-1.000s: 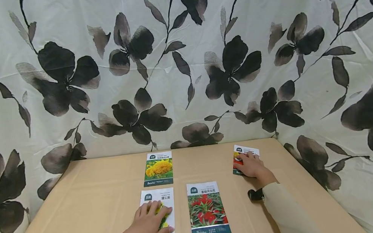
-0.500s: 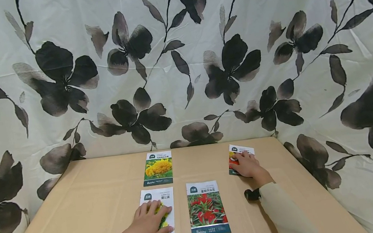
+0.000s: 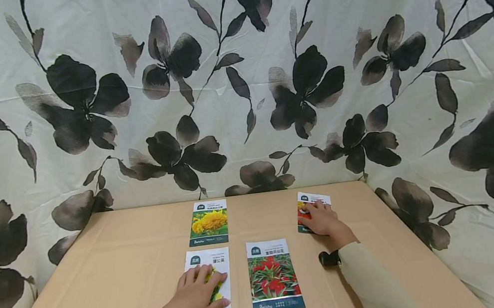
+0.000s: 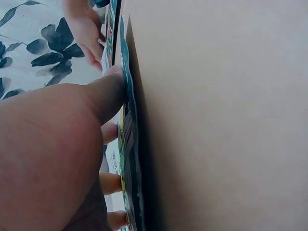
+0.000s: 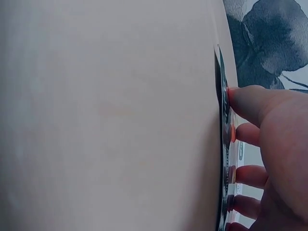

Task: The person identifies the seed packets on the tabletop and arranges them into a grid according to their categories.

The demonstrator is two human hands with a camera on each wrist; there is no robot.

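Note:
My left hand [image 3: 199,299] lies with fingers spread on a white seed packet [image 3: 208,256] with yellow flowers, at the table's front. In the left wrist view, its thumb and fingertips press the face of that packet [image 4: 131,139]. At the back right, my right hand [image 3: 324,220] rests on a smaller-looking seed packet [image 3: 309,197] showing red, covering much of its picture. The right wrist view has the fingertips pressed on the packet [image 5: 223,139], whose edge lifts slightly off the tabletop. Beside the left hand lies a red-flower seed packet [image 3: 274,277].
Behind the left hand's packet lies another seed packet [image 3: 209,224] with big yellow blooms. All rest on a tan tabletop [image 3: 105,269]. A curtain [image 3: 232,100] printed with dark flowers hangs behind the table. A black band [image 3: 329,259] sits at the right wrist.
My right hand has slid its packet leftward along the back of the table. The left hand and the other packets hold their places.

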